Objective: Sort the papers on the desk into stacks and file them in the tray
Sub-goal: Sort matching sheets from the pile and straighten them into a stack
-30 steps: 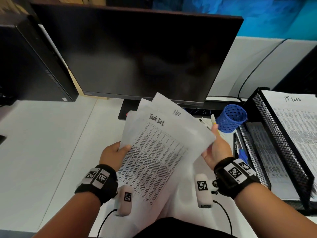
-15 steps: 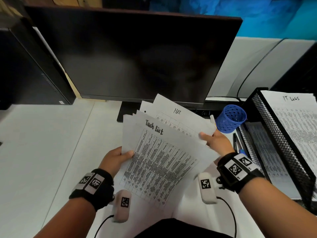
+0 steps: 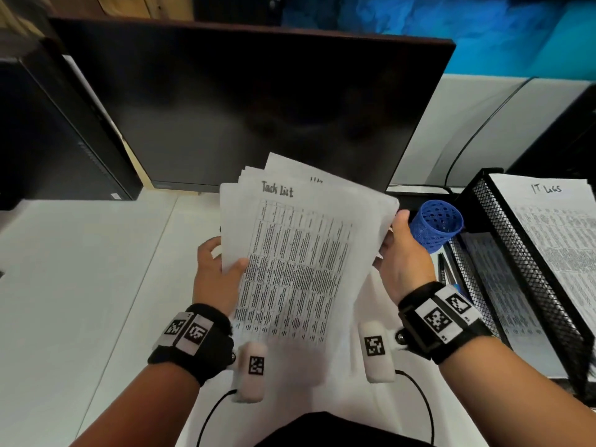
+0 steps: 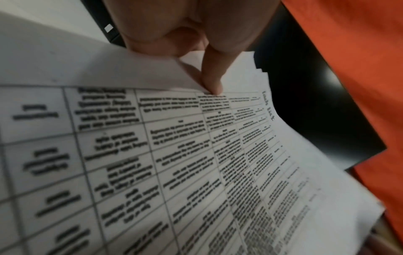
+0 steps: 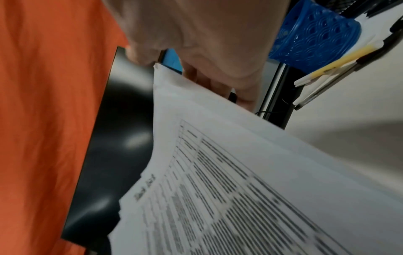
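Note:
I hold a sheaf of printed papers (image 3: 296, 253) above the desk in front of the monitor. The top sheet is headed "Task List"; another sheet peeks out behind it. My left hand (image 3: 216, 272) grips the sheaf's left edge, thumb on the top sheet (image 4: 213, 82). My right hand (image 3: 403, 253) holds the right edge, its fingers behind the sheets (image 5: 218, 82). The black mesh tray (image 3: 529, 259) stands at the right. Its upper tier carries a sheet headed "IT Logs" (image 3: 561, 227); its lower tier holds another printed sheet (image 3: 503, 285).
A blue mesh pen cup (image 3: 435, 224) lies tipped beside the tray, close to my right hand, with pens (image 5: 340, 67) next to it. The dark monitor (image 3: 258, 104) rises right behind the papers. A black computer case (image 3: 54, 130) stands at the left. White desk (image 3: 80, 269) spreads leftward.
The fanned sheets have been drawn together into a tighter sheaf. It has turned more upright and squarer to me, with my right hand moving up along its right edge.

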